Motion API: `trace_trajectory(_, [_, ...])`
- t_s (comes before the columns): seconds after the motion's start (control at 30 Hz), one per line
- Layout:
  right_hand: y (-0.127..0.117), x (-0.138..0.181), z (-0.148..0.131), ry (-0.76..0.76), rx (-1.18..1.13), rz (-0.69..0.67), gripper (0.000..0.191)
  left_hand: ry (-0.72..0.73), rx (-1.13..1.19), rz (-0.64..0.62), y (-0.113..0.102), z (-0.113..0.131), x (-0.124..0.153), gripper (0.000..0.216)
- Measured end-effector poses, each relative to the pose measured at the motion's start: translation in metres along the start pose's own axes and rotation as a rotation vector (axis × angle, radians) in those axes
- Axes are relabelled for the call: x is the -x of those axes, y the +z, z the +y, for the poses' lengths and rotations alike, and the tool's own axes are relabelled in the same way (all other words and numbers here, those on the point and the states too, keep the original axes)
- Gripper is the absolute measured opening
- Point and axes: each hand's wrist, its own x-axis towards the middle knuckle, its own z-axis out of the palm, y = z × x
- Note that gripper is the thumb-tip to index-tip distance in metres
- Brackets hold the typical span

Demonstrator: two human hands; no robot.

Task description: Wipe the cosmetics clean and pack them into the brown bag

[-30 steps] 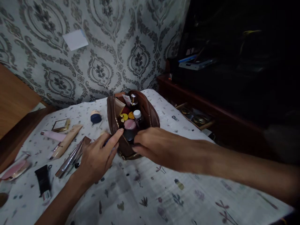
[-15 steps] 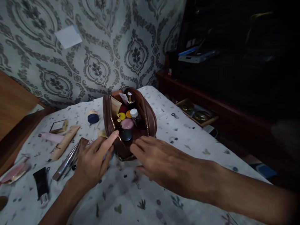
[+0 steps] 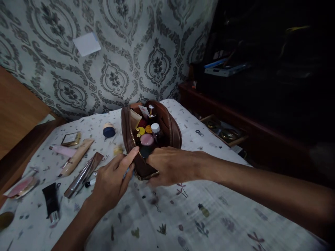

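Observation:
A brown zip-up makeup bag (image 3: 126,134) stands open on the patterned sheet. Inside it I see a white-capped bottle (image 3: 155,129), a silver-topped bottle (image 3: 151,112), a round pink container (image 3: 147,139), yellow-lidded pieces (image 3: 141,130) and a dark round item (image 3: 146,151). My left hand (image 3: 111,179) grips the bag's near-left edge, its index finger along the zip. Reaching over the near-right rim, my right hand (image 3: 171,165) has its fingers down in the bag. Those fingers are hidden, so whatever they touch does not show.
Left of the bag lie a beige tube (image 3: 76,158), a metallic tube (image 3: 83,176), a black tube (image 3: 51,202), a pink compact (image 3: 22,187) and a navy-based jar (image 3: 109,130). An open drawer (image 3: 223,130) juts from dark furniture on the right. Patterned wallpaper (image 3: 115,75) rises behind.
My right hand has gone deeper into the bag, and its fingers have dropped out of sight. The near zipped edge now folds outward beside it. My left hand keeps its place on the rim.

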Motion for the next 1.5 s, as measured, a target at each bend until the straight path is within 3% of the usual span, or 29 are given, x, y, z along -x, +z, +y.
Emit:
trace_trajectory(0.2, [-0.001, -0.001, -0.003, -0.02, 0.039, -0.077, 0.021, -0.001, -0.001, -0.02, -0.003, 0.002, -0.002, 0.047])
trace_trajectory(0.3, [0.004, 0.0, -0.005, -0.002, 0.051, -0.015, 0.018, -0.016, 0.016, -0.018, -0.003, 0.002, 0.004, 0.047])
trace_trajectory(0.43, [0.018, 0.003, -0.004, 0.011, 0.097, 0.177, 0.011, -0.049, 0.047, -0.001, 0.004, 0.001, 0.029, 0.051])
trace_trajectory(0.5, [0.026, 0.005, 0.001, 0.003, 0.126, 0.295, 0.009, -0.065, 0.034, -0.061, 0.007, 0.0, 0.048, 0.049])
trace_trajectory(0.67, [0.052, 0.006, 0.009, -0.106, 0.183, 0.77, 0.041, 0.001, 0.029, -0.311, 0.002, 0.001, 0.086, 0.042])
trace_trajectory(0.83, [0.08, 0.007, -0.018, -0.167, 0.226, 0.988, 0.038, -0.04, 0.002, -0.333, -0.002, -0.001, 0.096, 0.029])
trace_trajectory(1.03, [0.129, -0.013, -0.055, -0.299, 0.0, 0.894, 0.024, -0.077, -0.096, -0.336, -0.003, -0.009, 0.1, 0.022])
trace_trajectory(1.13, [0.151, -0.03, -0.063, -0.24, -0.189, 0.742, 0.022, -0.211, -0.199, -0.283, -0.011, -0.026, 0.106, 0.026])
trace_trajectory(1.23, [0.164, -0.041, -0.073, -0.176, -0.347, 0.584, 0.023, -0.415, -0.251, -0.207, -0.023, -0.058, 0.115, 0.027])
trace_trajectory(1.33, [0.169, -0.046, -0.081, -0.147, -0.433, 0.526, 0.022, -0.624, -0.303, -0.106, -0.033, -0.088, 0.124, 0.031])
trace_trajectory(1.4, [0.169, -0.046, -0.084, -0.135, -0.461, 0.528, 0.021, -0.623, -0.319, -0.093, -0.036, -0.095, 0.126, 0.033])
trace_trajectory(1.5, [0.169, -0.046, -0.082, -0.118, -0.495, 0.528, 0.022, -0.477, -0.31, -0.179, -0.032, -0.085, 0.123, 0.04])
